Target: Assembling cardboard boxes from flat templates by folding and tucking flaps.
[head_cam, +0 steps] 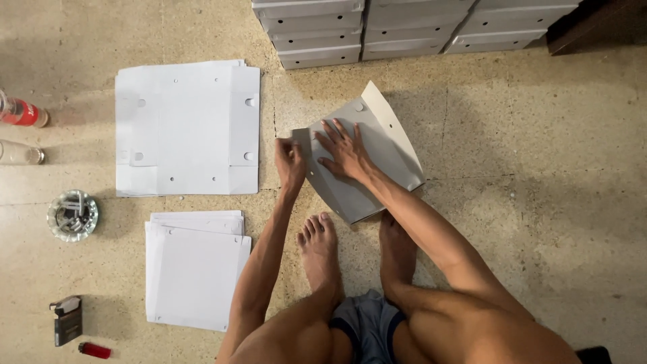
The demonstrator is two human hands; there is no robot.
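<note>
Bare knees and feet (320, 249) at the bottom edge, planted on the speckled floor (539, 202), just below a grey card blank (384, 145). Blank lying flat on the floor in front of the feet, turned at an angle, one paler flap (391, 114) folded up along its far side. Right hand (345, 152) spread flat, palm down, on the middle of the blank, fingers fanned toward the far left. Left hand (290, 162) curled at the blank's left edge, fingers pressed together and pinching that edge. Left of the hands, well apart, a large flat white blank (187, 128) with small holes. Nearer, beside the left arm, a stack of white sheets (195, 269). Along the far left: a red-labelled bottle (20, 111) on its side, a clear glass (20, 154), a glass ashtray (73, 216), a dark pack (67, 320), a red lighter (94, 350). At the top, rows of finished grey boxes (404, 30) stacked side by side.
</note>
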